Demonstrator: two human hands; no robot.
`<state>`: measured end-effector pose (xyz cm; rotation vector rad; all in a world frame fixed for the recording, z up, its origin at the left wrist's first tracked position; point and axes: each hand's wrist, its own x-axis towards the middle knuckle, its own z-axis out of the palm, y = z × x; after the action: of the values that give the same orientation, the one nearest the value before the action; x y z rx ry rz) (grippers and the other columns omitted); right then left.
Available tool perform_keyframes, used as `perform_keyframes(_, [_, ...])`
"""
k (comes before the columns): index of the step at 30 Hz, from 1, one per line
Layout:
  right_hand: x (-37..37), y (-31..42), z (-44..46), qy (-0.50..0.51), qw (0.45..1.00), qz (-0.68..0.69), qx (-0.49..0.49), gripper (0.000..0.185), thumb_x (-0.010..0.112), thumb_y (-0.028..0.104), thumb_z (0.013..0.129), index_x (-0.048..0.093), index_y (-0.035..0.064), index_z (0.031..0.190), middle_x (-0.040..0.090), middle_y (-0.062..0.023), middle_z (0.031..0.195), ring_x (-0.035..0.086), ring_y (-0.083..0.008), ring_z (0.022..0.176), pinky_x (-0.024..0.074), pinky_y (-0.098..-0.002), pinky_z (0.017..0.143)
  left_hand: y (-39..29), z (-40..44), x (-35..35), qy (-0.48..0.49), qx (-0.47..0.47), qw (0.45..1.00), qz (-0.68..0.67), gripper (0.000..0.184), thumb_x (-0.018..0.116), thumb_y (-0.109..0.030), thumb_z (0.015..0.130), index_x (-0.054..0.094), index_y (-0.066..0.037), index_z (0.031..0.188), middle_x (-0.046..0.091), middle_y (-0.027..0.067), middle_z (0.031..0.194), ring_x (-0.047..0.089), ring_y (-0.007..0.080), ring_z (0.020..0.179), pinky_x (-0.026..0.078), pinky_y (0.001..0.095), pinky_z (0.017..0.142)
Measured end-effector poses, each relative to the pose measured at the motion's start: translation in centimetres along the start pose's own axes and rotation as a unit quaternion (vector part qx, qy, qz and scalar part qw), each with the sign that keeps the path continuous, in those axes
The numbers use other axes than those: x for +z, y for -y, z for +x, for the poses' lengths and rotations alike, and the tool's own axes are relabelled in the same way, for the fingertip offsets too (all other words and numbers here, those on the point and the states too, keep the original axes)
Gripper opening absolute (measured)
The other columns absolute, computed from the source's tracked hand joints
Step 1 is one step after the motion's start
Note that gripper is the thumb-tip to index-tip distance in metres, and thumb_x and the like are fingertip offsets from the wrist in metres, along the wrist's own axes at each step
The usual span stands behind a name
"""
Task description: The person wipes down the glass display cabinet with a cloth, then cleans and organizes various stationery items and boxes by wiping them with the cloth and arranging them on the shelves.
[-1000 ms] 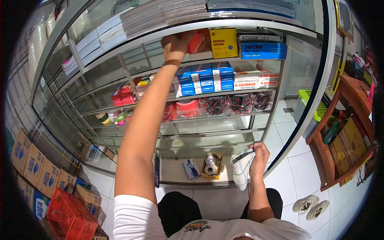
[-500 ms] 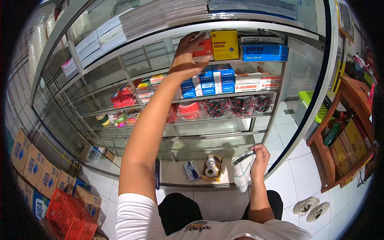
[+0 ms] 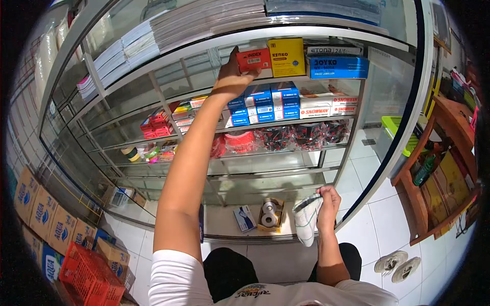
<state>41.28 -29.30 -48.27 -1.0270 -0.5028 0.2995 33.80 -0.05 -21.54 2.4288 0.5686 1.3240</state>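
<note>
My left hand (image 3: pixel 233 77) reaches up to the upper shelf, its fingers on the left side of a small red INDEX box (image 3: pixel 253 59) and the thumb along its lower front. The box stands next to a yellow Kenko box (image 3: pixel 286 57). To their right, a blue Joyko price labeller box (image 3: pixel 338 68) lies under a grey Etona box (image 3: pixel 334 51). Low at the right, my right hand (image 3: pixel 329 206) is closed around a white cloth (image 3: pixel 307 217) with thin green lines, which hangs down from the fingers.
Below are blue boxes (image 3: pixel 261 108), white Snowman boxes (image 3: pixel 326 105) and wrapped tape rolls (image 3: pixel 240 141). White label rolls (image 3: pixel 269 214) lie at the bottom. Metal frame edges surround the glass cabinet. Aqua cartons (image 3: pixel 43 211) and a red crate (image 3: pixel 92 273) stand left, a wooden rack (image 3: pixel 434 168) right.
My left hand has shifted slightly down and left, from over the red box to its side, so the INDEX label now shows. The right hand with the cloth has moved slightly left.
</note>
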Motion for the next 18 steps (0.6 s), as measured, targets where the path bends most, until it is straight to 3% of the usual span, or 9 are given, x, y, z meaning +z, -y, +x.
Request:
perform_keyframes(3, [0.3, -0.5, 0.2, -0.005, 1.0, 0.019, 0.011, 0.018, 0.045, 0.009, 0.084, 0.059, -0.0006, 0.078, 0.059, -0.0064, 0.077, 0.049, -0.013, 0.073, 0.0371, -0.0212, 0.075, -0.6, -1.6, 1.4, -0.208, 0.107, 0.967, 0.102, 0.065, 0.068, -0.024, 0.08, 0.037, -0.001, 0.131, 0.048, 0.0227, 0.127, 0.054, 0.0338, 0.108, 0.044, 0.0368, 0.089])
perform_keyframes(5, [0.0, -1.2, 0.2, -0.008, 1.0, 0.012, 0.026, 0.019, 0.045, 0.01, 0.085, 0.059, -0.0006, 0.078, 0.059, -0.0064, 0.077, 0.049, -0.0131, 0.073, 0.0371, -0.0212, 0.075, -2.8, -5.3, 0.8, -0.252, 0.143, 0.955, 0.06, 0.062, 0.067, -0.017, 0.079, 0.037, 0.002, 0.13, 0.048, 0.0224, 0.125, 0.053, 0.0328, 0.108, 0.044, 0.037, 0.09])
perform_keyframes(6, [-0.1, -1.6, 0.3, -0.015, 0.999, 0.01, 0.035, 0.019, 0.045, 0.01, 0.085, 0.059, -0.0007, 0.078, 0.059, -0.0064, 0.078, 0.049, -0.0132, 0.073, 0.0371, -0.0213, 0.075, -3.0, -7.3, 1.2, -0.267, 0.177, 0.947, 0.015, 0.06, 0.064, -0.015, 0.078, 0.037, 0.004, 0.127, 0.049, 0.0223, 0.119, 0.052, 0.0375, 0.103, 0.04, 0.0397, 0.093])
perform_keyframes(8, [-0.2, -2.2, 0.4, -0.031, 0.998, 0.007, 0.051, 0.021, 0.044, 0.012, 0.086, 0.059, -0.0007, 0.079, 0.059, -0.0064, 0.078, 0.049, -0.0135, 0.073, 0.0371, -0.0213, 0.075, -4.6, -13.6, 1.5, -0.154, 0.144, 0.968, -0.136, 0.048, 0.061, -0.006, 0.077, 0.045, 0.001, 0.122, 0.053, 0.0191, 0.115, 0.052, 0.0303, 0.106, 0.042, 0.0369, 0.091])
perform_keyframes(10, [0.4, -2.3, 0.3, -0.04, 0.997, 0.007, 0.059, 0.021, 0.044, 0.012, 0.086, 0.059, -0.0007, 0.079, 0.059, -0.0065, 0.078, 0.049, -0.0137, 0.074, 0.0373, -0.0217, 0.075, -3.8, -20.4, 3.5, -0.006, 0.199, 0.968, -0.151, 0.043, 0.064, -0.009, 0.077, 0.048, 0.002, 0.115, 0.055, 0.0181, 0.114, 0.055, 0.0278, 0.096, 0.045, 0.036, 0.081])
perform_keyframes(12, [1.1, -2.5, -0.3, -0.057, 0.996, 0.003, 0.075, 0.022, 0.044, 0.014, 0.087, 0.06, -0.0008, 0.081, 0.059, -0.0066, 0.078, 0.049, -0.014, 0.074, 0.0377, -0.0225, 0.075, -5.1, -27.4, 4.6, 0.291, -0.042, 0.945, -0.145, 0.046, 0.066, -0.016, 0.076, 0.049, 0.002, 0.114, 0.054, 0.0202, 0.117, 0.057, 0.0285, 0.093, 0.045, 0.0371, 0.079])
perform_keyframes(13, [1.4, -2.7, -0.6, -0.065, 0.994, 0.002, 0.082, 0.023, 0.044, 0.015, 0.087, 0.06, -0.0008, 0.081, 0.059, -0.0066, 0.078, 0.049, -0.0142, 0.074, 0.0379, -0.0228, 0.075, -4.9, -30.7, 6.1, 0.29, -0.105, 0.938, -0.158, 0.046, 0.068, -0.02, 0.074, 0.053, 0.004, 0.111, 0.059, 0.0195, 0.111, 0.059, 0.0266, 0.084, 0.046, 0.0352, 0.074])
perform_keyframes(16, [1.4, -5.8, -1.4, -0.044, 0.992, -0.062, 0.098, 0.028, 0.044, 0.021, 0.09, 0.06, -0.0025, 0.087, 0.06, -0.0073, 0.08, 0.05, -0.0148, 0.075, 0.0385, -0.0237, 0.076, -2.5, -33.9, 8.0, 0.286, -0.17, 0.911, -0.245, 0.05, 0.068, -0.02, 0.076, 0.051, 0.006, 0.115, 0.063, 0.017, 0.096, 0.059, 0.0238, 0.074, 0.047, 0.0335, 0.067])
perform_keyframes(18, [2.6, -6.4, -2.7, 0.081, 0.987, -0.119, 0.072, 0.027, 0.051, 0.021, 0.089, 0.059, -0.0044, 0.093, 0.061, -0.0085, 0.082, 0.053, -0.0157, 0.077, 0.0415, -0.0246, 0.074, 1.5, -36.0, 9.9, 0.209, -0.255, 0.924, -0.195, 0.049, 0.066, -0.019, 0.078, 0.051, 0.005, 0.117, 0.064, 0.0144, 0.084, 0.058, 0.0214, 0.067, 0.047, 0.0325, 0.061])
